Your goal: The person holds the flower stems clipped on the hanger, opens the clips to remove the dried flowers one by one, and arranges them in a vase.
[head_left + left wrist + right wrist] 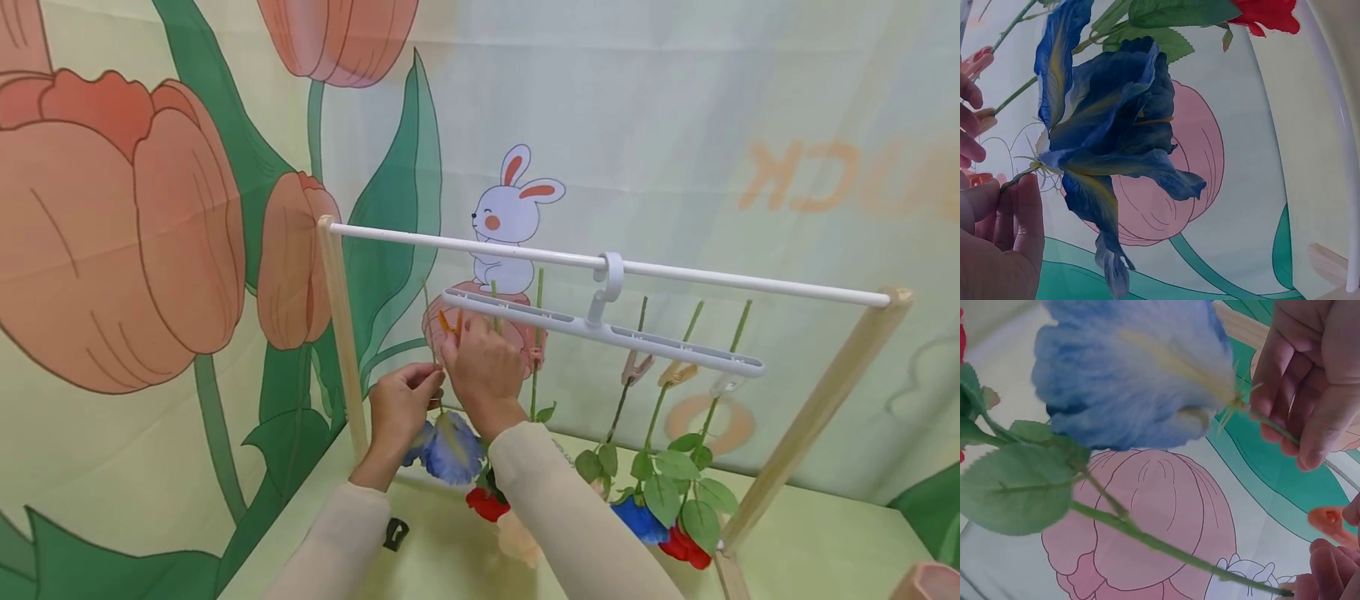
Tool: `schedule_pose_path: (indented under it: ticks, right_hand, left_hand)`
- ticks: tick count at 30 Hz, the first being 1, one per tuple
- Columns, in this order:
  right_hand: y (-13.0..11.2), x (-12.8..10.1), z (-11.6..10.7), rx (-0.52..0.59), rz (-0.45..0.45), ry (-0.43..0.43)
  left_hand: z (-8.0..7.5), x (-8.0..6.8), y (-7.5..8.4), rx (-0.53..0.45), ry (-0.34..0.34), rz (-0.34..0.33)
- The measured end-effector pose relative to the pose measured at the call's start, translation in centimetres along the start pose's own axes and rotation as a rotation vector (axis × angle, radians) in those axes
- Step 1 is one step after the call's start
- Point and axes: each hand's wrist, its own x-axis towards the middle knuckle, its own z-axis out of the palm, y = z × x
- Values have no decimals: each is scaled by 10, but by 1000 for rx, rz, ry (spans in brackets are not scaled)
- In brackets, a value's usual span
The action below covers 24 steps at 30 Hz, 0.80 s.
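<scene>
1. Nearest were a person's pale sleeves (592, 517).
2. Beyond them, the left hand (397, 408) pinched the thin stem (1275, 427) of a blue iris (452, 450), whose bloom hung head down just below the fingers.
3. Just beside it, the right hand (487, 362) pinched an orange clip (1325, 520) under the left end of a gray clip hanger (592, 329).
4. Toward the hanger's other end, a blue rose (640, 522) and a red rose (686, 547) hung upside down from clips.
5. The hanger hooked over a white rod (450, 242) between wooden posts (817, 414).
6. Farthest stood a backdrop (637, 125) printed with tulips and a rabbit (506, 212).
</scene>
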Motion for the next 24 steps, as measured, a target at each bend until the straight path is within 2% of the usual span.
schedule_pose_path:
  ticks: [3,10,16,20,24]
  right_hand:
    - [3,-2,-2,-3,-22,12]
    - [14,-8,-10,81,-50,53]
    - [21,-15,-18,136,-77,89]
    - [24,-22,-31,186,-104,122]
    - [27,-33,-46,248,-144,168]
  left_hand:
    - [-1,-2,0,24,4,18]
    - [-3,-3,1,74,11,65]
    - [-5,-5,1,206,28,138]
    - [-8,-10,2,300,44,256]
    - [-10,-17,9,375,44,449]
